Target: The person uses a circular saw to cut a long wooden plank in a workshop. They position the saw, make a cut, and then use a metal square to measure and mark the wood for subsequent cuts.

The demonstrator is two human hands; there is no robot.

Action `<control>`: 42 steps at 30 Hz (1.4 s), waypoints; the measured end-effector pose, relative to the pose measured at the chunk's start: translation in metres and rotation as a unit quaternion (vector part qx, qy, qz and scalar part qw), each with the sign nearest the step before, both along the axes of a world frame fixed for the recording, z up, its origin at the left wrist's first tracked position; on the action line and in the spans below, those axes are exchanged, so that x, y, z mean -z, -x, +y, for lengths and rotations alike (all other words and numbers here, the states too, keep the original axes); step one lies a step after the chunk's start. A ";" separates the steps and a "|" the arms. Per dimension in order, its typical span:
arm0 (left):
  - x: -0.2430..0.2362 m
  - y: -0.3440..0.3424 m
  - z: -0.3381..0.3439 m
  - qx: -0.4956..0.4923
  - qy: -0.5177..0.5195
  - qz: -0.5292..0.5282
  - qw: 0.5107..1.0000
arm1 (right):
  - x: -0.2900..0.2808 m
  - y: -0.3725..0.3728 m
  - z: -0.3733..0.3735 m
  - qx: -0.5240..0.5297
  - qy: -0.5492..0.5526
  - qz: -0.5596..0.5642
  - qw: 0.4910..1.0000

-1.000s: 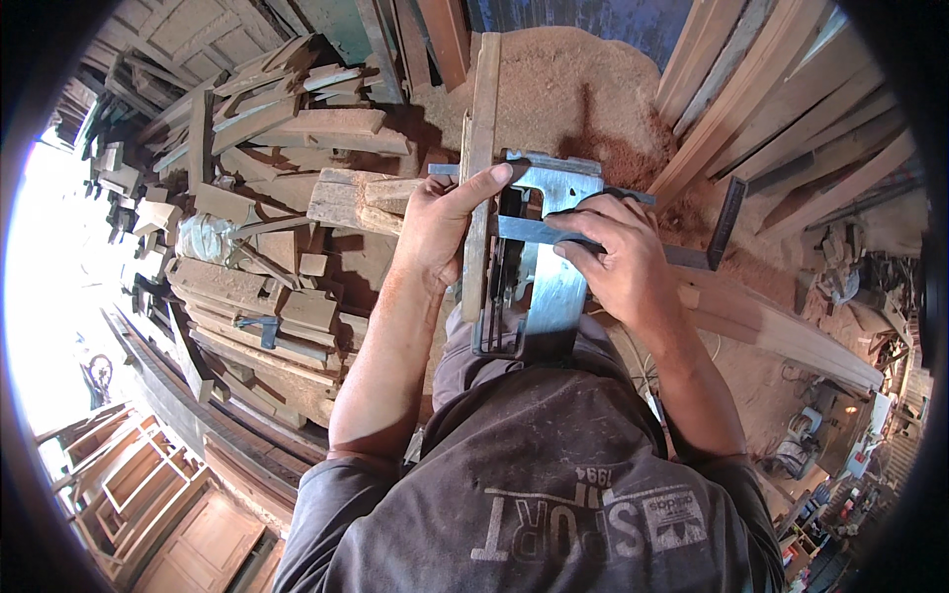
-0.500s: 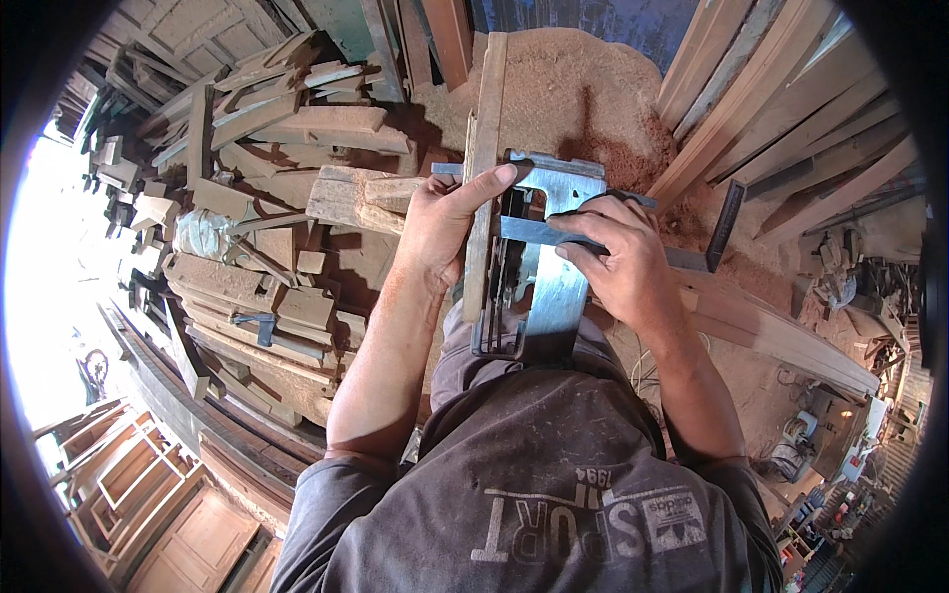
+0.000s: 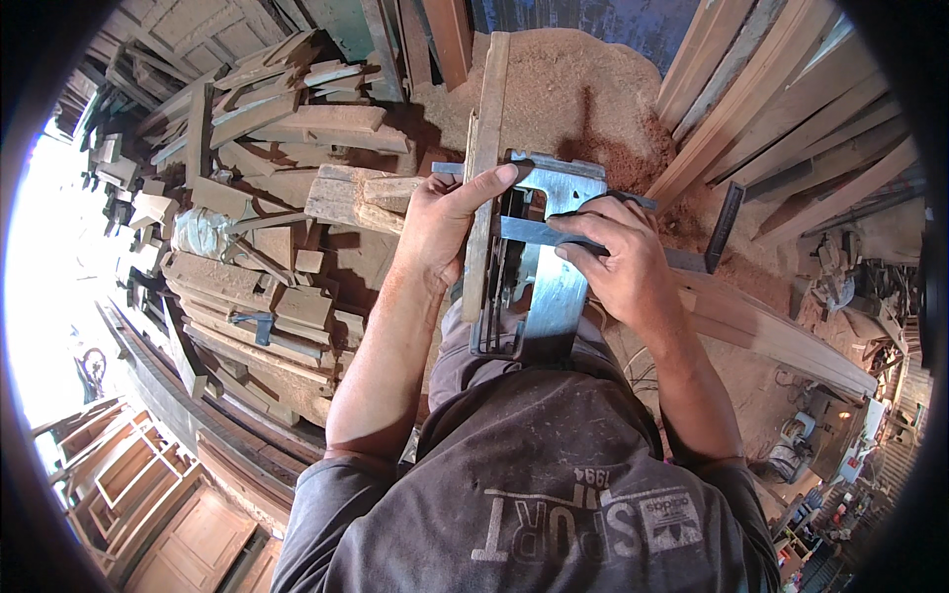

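Observation:
A silver metal device [image 3: 556, 301] with a flat plate and a dark-framed side stands upright before my lap; its kind is unclear. Along its left side runs a long, narrow wooden strip [image 3: 485, 128]. My left hand [image 3: 442, 219] is closed round the strip, its thumb lying across it to the device's top edge. In my right hand [image 3: 621, 252], a steel square [image 3: 534, 233] is pinched between thumb and fingers, its blade lying across the plate. The square's dark arm [image 3: 727, 227] sticks out beyond the right hand. Fingertips behind the strip are hidden.
Offcuts and boards [image 3: 237, 282] are heaped on the left. A sawdust pile [image 3: 554, 94] lies at the far side. Long planks [image 3: 751, 89] lean at the right, and a pale wooden beam [image 3: 781, 331] extends past my right forearm. Wooden frames [image 3: 129, 465] stand lower left.

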State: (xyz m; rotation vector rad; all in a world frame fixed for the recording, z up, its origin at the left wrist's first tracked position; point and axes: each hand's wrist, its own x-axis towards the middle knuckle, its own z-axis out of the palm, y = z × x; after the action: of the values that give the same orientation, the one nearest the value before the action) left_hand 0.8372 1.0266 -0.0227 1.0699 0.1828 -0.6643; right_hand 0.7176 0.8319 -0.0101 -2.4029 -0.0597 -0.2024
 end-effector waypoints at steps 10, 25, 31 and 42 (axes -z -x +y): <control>0.000 0.000 0.004 0.015 0.016 0.013 1.000 | -0.002 -0.001 0.001 -0.005 0.010 -0.021 1.000; 0.001 0.000 0.002 0.003 0.029 0.013 0.999 | -0.006 -0.001 0.002 -0.006 0.014 -0.044 0.999; 0.001 -0.001 0.003 0.008 0.018 0.019 1.000 | -0.005 0.000 0.002 0.005 0.012 -0.030 0.999; 0.001 0.002 -0.001 0.001 0.007 -0.010 1.000 | -0.004 0.000 0.002 0.003 0.023 -0.032 0.999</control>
State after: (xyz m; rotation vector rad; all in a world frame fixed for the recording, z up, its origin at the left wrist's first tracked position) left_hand 0.8350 1.0253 -0.0235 1.0626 0.1594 -0.6554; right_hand 0.7175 0.8340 -0.0063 -2.4433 -0.0891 -0.2843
